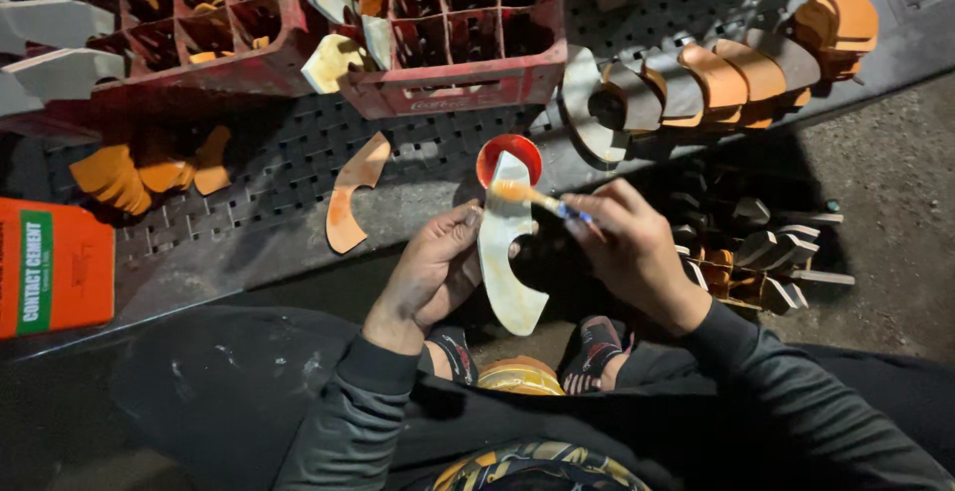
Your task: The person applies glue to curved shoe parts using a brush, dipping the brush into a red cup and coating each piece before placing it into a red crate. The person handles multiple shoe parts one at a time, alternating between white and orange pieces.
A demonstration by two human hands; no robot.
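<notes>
Setting: small floor-level workshop for cutting and gluing shoe parts. Evidence: red plastic crates (pixel 453 83) with compartments holding curved cut pieces; rows of orange and grey sole-shaped pieces (pixel 726 83) laid out overlapping; orange glue tin (pixel 55 267); small red glue pot (pixel 509 153); perforated rubber mat (pixel 288 158); bare concrete floor (pixel 885 163).

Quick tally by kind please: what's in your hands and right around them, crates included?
Curved piece in left hand: 1
Brush in right hand: 1
Round red pot: 1
Loose orange curved piece on the mat: 1
Red crates: 2
Orange tin: 1
Total: 7
</notes>
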